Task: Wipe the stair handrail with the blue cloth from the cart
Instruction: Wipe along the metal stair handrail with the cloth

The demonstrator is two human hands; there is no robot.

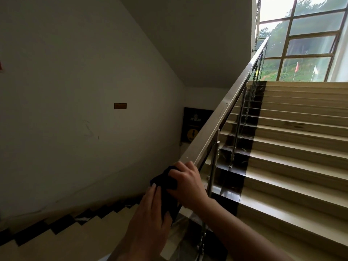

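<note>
- Head view: the blue cloth (165,182) is bunched on the handrail (216,121), looking almost black in this light.
- Right hand (185,182) curls over it, grip pressed down on cloth and rail; left hand (150,210) presses its trailing end just below.
- Rail's long axis climbs from the grip toward the window (301,44).
- To wipe well, I'd wrap the cloth around the rail and slide upward with steady pressure.

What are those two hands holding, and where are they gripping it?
A dark blue cloth, draped over the handrail. The right hand presses its upper part onto the rail; the left hand holds its lower, hanging part.
</note>
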